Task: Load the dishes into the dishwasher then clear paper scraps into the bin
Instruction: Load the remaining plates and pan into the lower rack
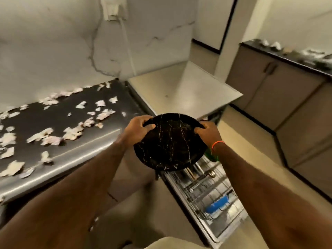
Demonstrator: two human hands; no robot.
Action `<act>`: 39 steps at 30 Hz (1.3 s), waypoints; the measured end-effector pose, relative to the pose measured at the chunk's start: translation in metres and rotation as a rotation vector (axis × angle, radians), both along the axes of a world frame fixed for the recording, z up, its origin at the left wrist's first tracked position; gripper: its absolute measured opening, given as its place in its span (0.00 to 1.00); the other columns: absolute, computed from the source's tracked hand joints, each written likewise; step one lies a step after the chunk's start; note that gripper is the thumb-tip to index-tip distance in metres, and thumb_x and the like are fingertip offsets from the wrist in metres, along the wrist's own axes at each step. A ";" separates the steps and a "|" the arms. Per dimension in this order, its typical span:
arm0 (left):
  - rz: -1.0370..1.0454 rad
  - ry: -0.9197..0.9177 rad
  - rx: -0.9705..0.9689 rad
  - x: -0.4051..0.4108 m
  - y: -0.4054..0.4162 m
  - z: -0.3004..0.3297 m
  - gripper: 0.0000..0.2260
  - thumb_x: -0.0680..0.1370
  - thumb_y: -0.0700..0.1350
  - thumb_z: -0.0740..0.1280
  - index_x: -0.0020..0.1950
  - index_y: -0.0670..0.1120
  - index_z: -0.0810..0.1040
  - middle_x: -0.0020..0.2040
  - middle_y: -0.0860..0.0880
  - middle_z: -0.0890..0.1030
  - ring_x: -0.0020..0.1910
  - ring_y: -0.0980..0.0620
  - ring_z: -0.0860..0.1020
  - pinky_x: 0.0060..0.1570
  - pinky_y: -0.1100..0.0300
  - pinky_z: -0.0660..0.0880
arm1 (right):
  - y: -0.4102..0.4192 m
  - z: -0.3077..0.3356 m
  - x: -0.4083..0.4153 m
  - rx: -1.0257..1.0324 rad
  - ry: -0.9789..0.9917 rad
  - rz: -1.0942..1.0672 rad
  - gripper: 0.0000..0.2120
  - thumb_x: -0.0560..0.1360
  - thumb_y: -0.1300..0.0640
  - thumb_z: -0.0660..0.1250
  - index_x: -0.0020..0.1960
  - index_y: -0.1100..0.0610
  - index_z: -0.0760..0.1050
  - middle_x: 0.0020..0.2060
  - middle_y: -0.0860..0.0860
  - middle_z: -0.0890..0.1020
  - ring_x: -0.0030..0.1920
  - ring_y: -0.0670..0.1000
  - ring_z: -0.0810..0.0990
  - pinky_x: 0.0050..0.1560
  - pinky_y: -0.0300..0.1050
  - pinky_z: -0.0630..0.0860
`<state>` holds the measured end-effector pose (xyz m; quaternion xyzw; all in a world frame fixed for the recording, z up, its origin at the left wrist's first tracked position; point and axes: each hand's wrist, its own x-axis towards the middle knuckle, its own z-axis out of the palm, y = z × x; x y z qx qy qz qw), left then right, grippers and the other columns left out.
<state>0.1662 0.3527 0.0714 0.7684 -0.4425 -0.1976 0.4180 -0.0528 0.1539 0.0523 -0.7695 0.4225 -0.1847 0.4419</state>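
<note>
Scraps (45, 135) are still littering the bench (75, 153); my left hand (139, 127) and right hand (209, 132) are both gripping the plate (169, 142) above the rack (212, 191), where it's risking clipping the wires if tilted badly

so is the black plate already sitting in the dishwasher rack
No, both hands, left and right, hold the black plate by its rim above the pulled-out dishwasher rack.

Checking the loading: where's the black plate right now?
Centre of the head view: black plate gripped by left hand and right hand, above the dishwasher rack.
</note>
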 end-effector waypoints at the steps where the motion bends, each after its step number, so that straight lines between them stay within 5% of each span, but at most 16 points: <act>1: -0.034 -0.015 0.022 -0.013 -0.025 -0.003 0.10 0.79 0.43 0.72 0.60 0.47 0.83 0.50 0.52 0.86 0.49 0.56 0.84 0.51 0.61 0.80 | -0.013 -0.004 -0.023 0.003 0.013 -0.051 0.11 0.65 0.54 0.68 0.40 0.62 0.80 0.36 0.62 0.83 0.34 0.54 0.78 0.36 0.49 0.73; 6: -0.181 -0.113 0.050 -0.072 -0.125 -0.017 0.09 0.78 0.45 0.73 0.58 0.48 0.85 0.49 0.54 0.85 0.48 0.55 0.83 0.51 0.62 0.78 | -0.060 -0.032 -0.115 0.029 0.110 -0.227 0.13 0.62 0.50 0.67 0.38 0.60 0.81 0.34 0.58 0.83 0.37 0.57 0.80 0.39 0.51 0.75; 10: -0.373 -0.247 0.134 -0.109 -0.194 -0.035 0.10 0.76 0.43 0.73 0.57 0.50 0.85 0.51 0.51 0.86 0.51 0.53 0.83 0.53 0.63 0.75 | -0.080 -0.075 -0.167 0.067 0.230 -0.322 0.04 0.71 0.57 0.72 0.39 0.57 0.82 0.36 0.56 0.83 0.40 0.57 0.81 0.43 0.51 0.76; 19: -0.786 -0.490 0.375 -0.162 -0.319 -0.134 0.07 0.80 0.45 0.67 0.57 0.52 0.74 0.46 0.45 0.84 0.46 0.41 0.82 0.44 0.51 0.76 | -0.098 -0.168 -0.218 0.159 0.369 -0.548 0.10 0.80 0.58 0.67 0.58 0.55 0.83 0.48 0.55 0.86 0.50 0.56 0.82 0.49 0.42 0.72; 27: -0.853 -0.489 0.407 -0.202 -0.420 -0.242 0.07 0.82 0.44 0.64 0.59 0.51 0.73 0.45 0.47 0.85 0.42 0.44 0.82 0.39 0.53 0.74 | -0.163 -0.268 -0.241 0.184 0.368 -0.705 0.20 0.74 0.66 0.64 0.62 0.51 0.81 0.50 0.53 0.86 0.51 0.55 0.83 0.58 0.55 0.80; 39: -0.837 -0.319 0.283 -0.260 -0.566 -0.369 0.08 0.82 0.42 0.64 0.59 0.52 0.71 0.49 0.47 0.84 0.42 0.46 0.82 0.41 0.48 0.82 | -0.318 -0.374 -0.296 -0.005 0.398 -0.879 0.25 0.69 0.70 0.61 0.60 0.53 0.82 0.54 0.55 0.85 0.53 0.59 0.82 0.58 0.48 0.77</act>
